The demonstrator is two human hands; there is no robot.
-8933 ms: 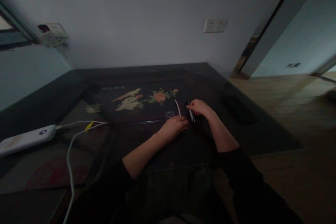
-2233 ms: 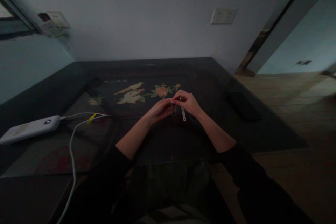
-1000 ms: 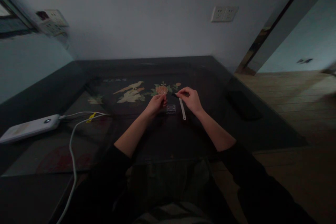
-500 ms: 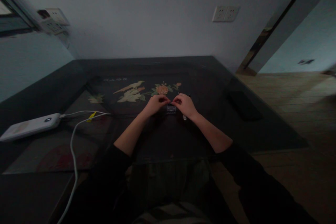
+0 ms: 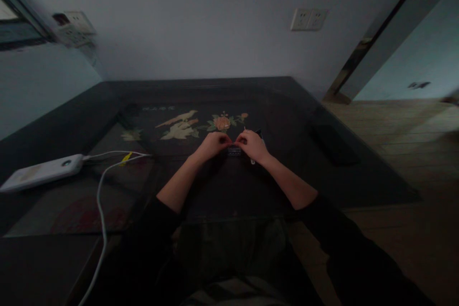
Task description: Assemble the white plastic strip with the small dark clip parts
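At the middle of the dark table, my left hand [image 5: 216, 141] and my right hand [image 5: 252, 144] face each other with thumbs and fingertips pinched close together. Between them is a small dark rectangular piece [image 5: 234, 151] with pale marks along it; its far edge is hidden under my fingertips. The dimness keeps me from telling its kind. Just beside my right palm, a small pale piece with a round hole [image 5: 253, 162] shows on the near side. Behind the same hand, a thin dark-tipped object [image 5: 258, 132] pokes out, mostly covered.
A white power bank [image 5: 43, 172] lies at the left, its white cable [image 5: 101, 201] with a yellow tag running off the near edge. A flat black object [image 5: 333, 144] rests on the right. Bird and flower pictures decorate the table [image 5: 287, 105], which stands against a wall with sockets [image 5: 309, 19].
Both hands have shifted slightly nearer to me, and the fingertips now cover more of the small dark piece. More of the dark-tipped object behind my right hand shows.
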